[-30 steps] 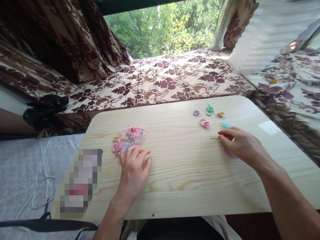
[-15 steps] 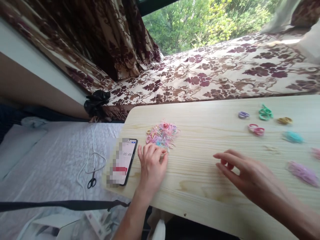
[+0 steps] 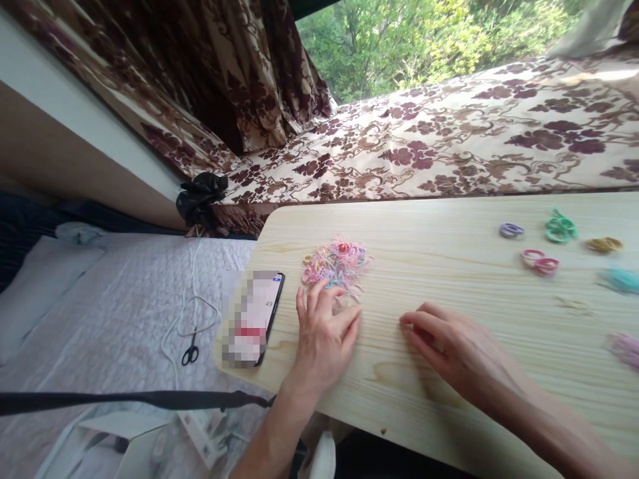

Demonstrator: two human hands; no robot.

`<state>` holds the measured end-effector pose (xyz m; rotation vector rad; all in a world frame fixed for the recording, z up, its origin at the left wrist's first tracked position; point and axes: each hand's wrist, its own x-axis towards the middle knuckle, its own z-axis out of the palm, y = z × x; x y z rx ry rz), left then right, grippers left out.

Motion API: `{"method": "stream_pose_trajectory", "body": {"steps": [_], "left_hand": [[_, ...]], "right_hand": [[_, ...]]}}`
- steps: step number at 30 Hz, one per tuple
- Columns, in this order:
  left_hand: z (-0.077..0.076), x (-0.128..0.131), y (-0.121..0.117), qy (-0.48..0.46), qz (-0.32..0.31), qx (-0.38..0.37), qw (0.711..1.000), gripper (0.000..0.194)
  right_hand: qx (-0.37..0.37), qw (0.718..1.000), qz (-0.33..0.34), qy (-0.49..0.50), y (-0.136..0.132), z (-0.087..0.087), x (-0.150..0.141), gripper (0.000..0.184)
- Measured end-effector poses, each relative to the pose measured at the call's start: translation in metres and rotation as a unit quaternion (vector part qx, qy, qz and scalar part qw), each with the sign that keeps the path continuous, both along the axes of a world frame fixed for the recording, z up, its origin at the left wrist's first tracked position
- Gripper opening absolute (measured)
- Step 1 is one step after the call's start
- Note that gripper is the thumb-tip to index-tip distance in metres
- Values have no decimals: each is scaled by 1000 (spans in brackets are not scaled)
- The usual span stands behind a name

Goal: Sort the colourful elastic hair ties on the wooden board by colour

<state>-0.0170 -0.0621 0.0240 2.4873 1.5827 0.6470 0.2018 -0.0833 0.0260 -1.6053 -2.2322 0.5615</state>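
Observation:
A loose pile of thin, pastel hair ties [image 3: 335,258] lies on the left part of the table. My left hand [image 3: 324,336] is at its near edge, the middle fingers reaching to the lowest strands. Its thumb and index finger are pressed together; what is between them, if anything, I cannot make out. To the right, my right hand [image 3: 452,349] hovers low over the wood, fingertips drawn together with nothing visible in them. Beyond it lie sorted hair ties: purple [image 3: 512,230], green [image 3: 560,227], pink [image 3: 540,262], mustard [image 3: 605,245], turquoise [image 3: 620,280], beige [image 3: 574,305] and lilac [image 3: 625,350].
A phone [image 3: 259,319] with a partly blurred screen lies by the left edge of the light wooden table [image 3: 369,382]. On the bed beside it are black-handled scissors [image 3: 190,354] and a white cable [image 3: 200,299]. A patterned window seat [image 3: 424,159] borders the far edge.
My right hand has moved left towards my left hand, its fingertips coming closer together. My left thumb and index finger have closed. The view has shifted slightly left.

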Motion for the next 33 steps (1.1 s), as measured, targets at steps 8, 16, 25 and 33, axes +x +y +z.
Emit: {"method": "stream_pose_trajectory", "body": {"steps": [8, 16, 25, 33], "left_hand": [[0, 2, 2, 33, 24, -7, 999, 29], [3, 1, -1, 19, -43, 1, 999, 26], [2, 12, -2, -2, -39, -21, 999, 12], [-1, 30, -2, -20, -82, -41, 996, 11]], "right_hand": [[5, 1000, -9, 8, 1, 0, -1, 21], [11, 1000, -8, 4, 0, 2, -1, 22], [-4, 1000, -9, -17, -1, 4, -4, 22], [12, 999, -23, -33, -6, 4, -6, 18]]}}
